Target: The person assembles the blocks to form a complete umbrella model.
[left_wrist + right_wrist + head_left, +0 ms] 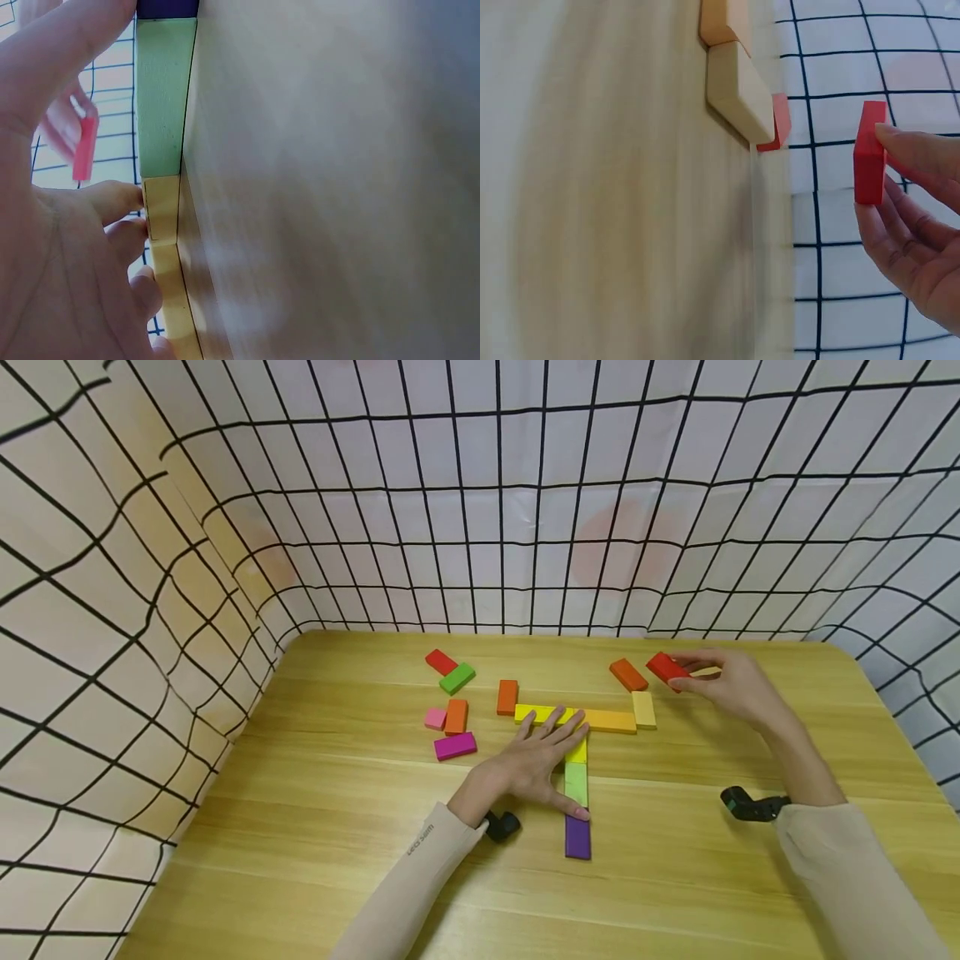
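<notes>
Blocks lie in a T on the table: a yellow block (528,713) and a light orange block (611,721) form the bar. Down the stem run another yellow block (577,752), a light green block (576,782) and a purple block (577,838). My left hand (525,768) rests spread over the T, fingertips on the bar and thumb at the purple block's top end. Between thumb and fingers my right hand (723,681) pinches a red block (870,154), held up off the table. A cream block (643,710) stands at the bar's right end.
An orange-red block (628,675) lies behind the cream one. Left of the T are orange blocks (507,697), a pink cube (435,718), a magenta block (455,746), a green block (457,678) and another red block (441,662). Grid-patterned cloth (480,510) encloses the table.
</notes>
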A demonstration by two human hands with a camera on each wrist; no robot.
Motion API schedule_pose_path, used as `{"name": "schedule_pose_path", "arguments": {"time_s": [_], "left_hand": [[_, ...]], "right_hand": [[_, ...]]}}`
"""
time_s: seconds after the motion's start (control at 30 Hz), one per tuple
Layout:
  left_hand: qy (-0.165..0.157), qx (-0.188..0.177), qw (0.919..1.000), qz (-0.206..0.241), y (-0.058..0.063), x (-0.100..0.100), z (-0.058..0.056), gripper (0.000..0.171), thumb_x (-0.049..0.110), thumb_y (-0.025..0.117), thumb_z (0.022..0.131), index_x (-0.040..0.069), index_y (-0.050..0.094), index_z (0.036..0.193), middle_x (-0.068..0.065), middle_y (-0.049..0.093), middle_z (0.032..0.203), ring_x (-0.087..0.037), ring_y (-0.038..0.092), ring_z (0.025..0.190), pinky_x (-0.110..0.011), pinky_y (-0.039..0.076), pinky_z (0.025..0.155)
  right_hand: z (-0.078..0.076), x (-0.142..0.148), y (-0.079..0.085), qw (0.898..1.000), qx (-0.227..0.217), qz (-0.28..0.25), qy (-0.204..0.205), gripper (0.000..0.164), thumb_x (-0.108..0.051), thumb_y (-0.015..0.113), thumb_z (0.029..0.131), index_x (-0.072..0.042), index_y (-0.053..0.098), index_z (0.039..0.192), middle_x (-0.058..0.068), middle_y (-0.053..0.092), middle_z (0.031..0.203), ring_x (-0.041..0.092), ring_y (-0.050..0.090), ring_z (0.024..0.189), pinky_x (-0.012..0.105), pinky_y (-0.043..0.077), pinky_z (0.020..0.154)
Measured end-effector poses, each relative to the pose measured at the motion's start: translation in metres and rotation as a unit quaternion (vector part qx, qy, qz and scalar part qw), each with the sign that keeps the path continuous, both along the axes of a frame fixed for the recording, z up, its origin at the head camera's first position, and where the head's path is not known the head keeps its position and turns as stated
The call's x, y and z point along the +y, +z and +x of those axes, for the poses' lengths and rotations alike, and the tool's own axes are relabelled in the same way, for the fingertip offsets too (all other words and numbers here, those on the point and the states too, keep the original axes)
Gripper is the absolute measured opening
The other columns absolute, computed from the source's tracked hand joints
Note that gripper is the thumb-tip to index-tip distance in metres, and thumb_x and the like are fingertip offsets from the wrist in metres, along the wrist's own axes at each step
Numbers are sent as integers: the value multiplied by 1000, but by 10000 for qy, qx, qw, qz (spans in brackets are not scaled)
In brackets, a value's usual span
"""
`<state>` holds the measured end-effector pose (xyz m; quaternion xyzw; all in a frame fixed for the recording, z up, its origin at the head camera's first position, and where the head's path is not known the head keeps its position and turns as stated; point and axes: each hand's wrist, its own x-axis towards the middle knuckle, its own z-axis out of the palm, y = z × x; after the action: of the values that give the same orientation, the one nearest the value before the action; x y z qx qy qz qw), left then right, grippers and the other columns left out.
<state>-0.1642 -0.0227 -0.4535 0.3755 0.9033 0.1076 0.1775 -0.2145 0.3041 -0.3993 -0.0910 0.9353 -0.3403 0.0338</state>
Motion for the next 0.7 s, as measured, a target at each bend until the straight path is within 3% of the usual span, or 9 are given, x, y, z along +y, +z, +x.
{"name": "schedule_pose_path", "arguments": {"time_s": [0.17,0.37,0.47,0.6,0.7], "left_hand": [[9,-14,10000,11,0,1,0,127,77,72,79,21,0,168,3,-10,176,-22,-15,162,-54,-9,131],[10,-9,10000,-28,-2,2,0,128,77,73,79,21,-1,168,3,-11,175,-22,-15,162,-54,-9,131],[11,-18,10000,-26,-2,2,-1,128,77,72,79,21,-1,168,3,-12,175,-22,-15,162,-55,-9,131],[32,-9,10000,-66,-1,2,-1,128,77,72,79,22,-1,168,5,-12,175,-22,-15,162,-54,-9,131],[33,-5,9999,-98,-1,2,-1,128,78,71,79,23,-1,168,5,-12,175,-21,-16,162,-54,-9,131]], "right_hand": [[-29,-13,-1,9999,-118,0,-104,55,-35,75,96,-6,63,141,26,66,132,41,58,125,37,49,91],[-57,-33,-8,9985,-438,-275,-184,52,-31,73,98,-4,62,141,29,62,137,43,50,133,58,41,106],[-67,-45,-10,9980,-506,-338,-156,51,-29,72,98,-3,62,141,29,61,138,42,50,132,58,41,107],[-78,-58,-14,9969,-607,-477,-140,49,-26,72,98,-3,62,140,28,61,137,40,54,126,46,46,98],[-83,-64,-17,9960,-669,-566,-177,49,-24,73,97,-1,62,140,29,61,137,40,57,123,44,48,96]]}}
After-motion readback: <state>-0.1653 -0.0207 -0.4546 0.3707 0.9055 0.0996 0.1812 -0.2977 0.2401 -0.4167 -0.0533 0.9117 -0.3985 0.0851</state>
